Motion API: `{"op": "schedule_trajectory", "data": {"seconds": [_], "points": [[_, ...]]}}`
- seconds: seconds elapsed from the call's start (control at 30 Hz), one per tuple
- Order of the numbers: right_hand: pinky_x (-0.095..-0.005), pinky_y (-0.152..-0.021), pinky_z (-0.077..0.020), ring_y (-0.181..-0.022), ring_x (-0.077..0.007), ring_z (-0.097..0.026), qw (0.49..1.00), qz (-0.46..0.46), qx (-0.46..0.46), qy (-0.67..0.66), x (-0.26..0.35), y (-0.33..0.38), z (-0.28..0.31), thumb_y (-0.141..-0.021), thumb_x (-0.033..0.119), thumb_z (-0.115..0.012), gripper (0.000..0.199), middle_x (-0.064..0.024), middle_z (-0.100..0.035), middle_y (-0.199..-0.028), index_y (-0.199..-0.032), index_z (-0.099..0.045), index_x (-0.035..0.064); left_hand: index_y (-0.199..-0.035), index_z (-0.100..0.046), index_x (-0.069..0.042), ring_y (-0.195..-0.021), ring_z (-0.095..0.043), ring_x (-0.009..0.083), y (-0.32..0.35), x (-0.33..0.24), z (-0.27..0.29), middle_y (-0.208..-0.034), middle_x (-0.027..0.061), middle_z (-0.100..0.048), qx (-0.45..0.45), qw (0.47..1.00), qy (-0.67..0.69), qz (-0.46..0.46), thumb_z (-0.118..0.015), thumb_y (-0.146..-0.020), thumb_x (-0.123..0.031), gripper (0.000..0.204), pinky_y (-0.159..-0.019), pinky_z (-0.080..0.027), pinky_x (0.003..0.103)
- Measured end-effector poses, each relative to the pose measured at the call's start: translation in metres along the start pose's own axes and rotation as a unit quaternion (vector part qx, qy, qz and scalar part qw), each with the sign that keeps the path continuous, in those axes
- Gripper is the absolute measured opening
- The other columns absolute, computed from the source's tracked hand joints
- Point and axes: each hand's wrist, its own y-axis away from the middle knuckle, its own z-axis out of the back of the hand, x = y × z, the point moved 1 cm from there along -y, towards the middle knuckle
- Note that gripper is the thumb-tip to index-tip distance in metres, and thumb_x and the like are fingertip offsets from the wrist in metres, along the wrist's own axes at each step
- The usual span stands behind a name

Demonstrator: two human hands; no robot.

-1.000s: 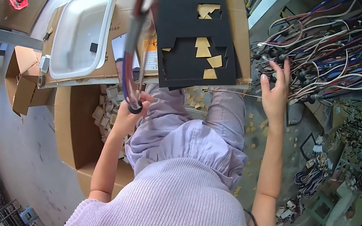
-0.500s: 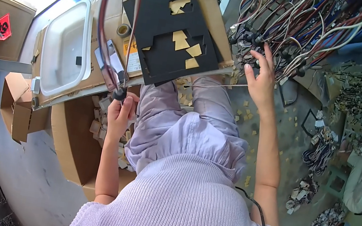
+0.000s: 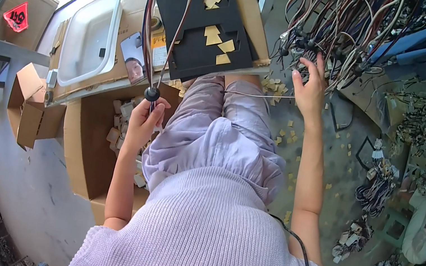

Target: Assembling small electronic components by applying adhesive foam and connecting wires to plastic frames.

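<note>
My left hand (image 3: 149, 115) is closed, pinching a cable harness (image 3: 148, 25) just below its black round grommet (image 3: 152, 94). The harness's brown, white and dark wires rise in a loop past the table. My right hand (image 3: 309, 90) is raised, thumb and two fingers spread beside a thick bunch of cables (image 3: 347, 20) with black grommets on their ends. A thin light rod (image 3: 259, 94) runs from this palm leftward above my knees. The other fingers, hidden from view, seem curled round it. Whether the fingertips touch the cables I cannot tell.
On the table ahead are a black cut-out board (image 3: 202, 14) with tan paper pieces, a white tray (image 3: 114, 30) and a phone (image 3: 133, 59). A cardboard box (image 3: 80, 144) with pale pieces stands left of my legs. Cable bundles (image 3: 377, 187) lie at right, near other people.
The view has shifted slightly. My left hand and the harness have moved a little up and right, while my right hand has come slightly closer to the cable bunch.
</note>
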Motion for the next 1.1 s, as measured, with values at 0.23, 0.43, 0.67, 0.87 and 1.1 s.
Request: {"op": "schedule_trajectory", "data": {"seconds": [0.23, 0.43, 0.67, 0.87, 1.1], "points": [[-0.0434, -0.108, -0.0325, -0.132, -0.0409, -0.038, 0.997, 0.0, 0.023, -0.07, 0.004, -0.004, -0.012, -0.082, 0.016, -0.068, 0.036, -0.0277, -0.036, -0.145, -0.115, -0.06, 0.0052, -0.104, -0.058, 0.0, -0.065, -0.047, 0.0057, 0.0, -0.018, -0.019, -0.071, -0.0017, -0.049, -0.001, 0.999, -0.043, 0.01, -0.052, -0.099, -0.011, 0.014, -0.059, -0.04, 0.022], [-0.0488, -0.098, -0.0407, -0.12, -0.044, -0.048, 0.992, -0.051, 0.075, -0.09, 0.012, 0.006, -0.042, -0.089, 0.029, -0.062, 0.039, -0.0285, -0.043, -0.137, -0.117, -0.056, 0.0038, -0.104, -0.06, -0.003, -0.057, -0.049, 0.0042, -0.009, -0.022, -0.032, -0.085, 0.0025, -0.066, -0.014, 0.982, -0.124, 0.14, -0.055, -0.097, -0.016, 0.016, -0.053, -0.041, 0.021], [-0.0367, -0.066, -0.0483, -0.071, -0.0215, -0.062, 0.942, -0.232, 0.14, -0.2, -0.014, 0.027, -0.11, -0.096, 0.028, -0.055, 0.031, -0.0077, -0.064, -0.083, -0.113, -0.058, 0.0023, -0.099, -0.055, -0.005, -0.057, -0.048, 0.0084, -0.037, -0.004, -0.045, -0.078, 0.0014, -0.054, 0.002, 0.979, -0.026, 0.204, -0.053, -0.093, -0.01, 0.008, -0.053, -0.039, 0.024], [-0.0223, -0.06, -0.0484, -0.065, -0.0083, -0.06, 0.829, -0.353, 0.082, -0.426, 0.003, 0.031, -0.106, -0.091, 0.015, -0.063, 0.021, -0.0017, -0.066, -0.086, -0.106, -0.065, 0.001, -0.108, -0.058, -0.003, -0.053, -0.041, 0.0091, -0.08, 0.023, -0.052, -0.061, -0.0011, -0.045, -0.027, 0.955, 0.171, 0.239, -0.047, -0.082, 0.002, 0.028, -0.05, -0.029, 0.023], [-0.0216, -0.059, -0.0492, -0.067, -0.0069, -0.059, 0.818, -0.366, 0.094, -0.434, -0.001, 0.025, -0.105, -0.089, 0.013, -0.067, 0.024, -0.0021, -0.067, -0.09, -0.108, -0.066, 0.0, -0.109, -0.061, -0.002, -0.054, -0.039, 0.0081, -0.098, 0.02, -0.073, -0.063, -0.0021, -0.046, 0.002, 0.948, 0.2, 0.249, -0.044, -0.084, 0.001, 0.03, -0.052, -0.03, 0.022]]}}
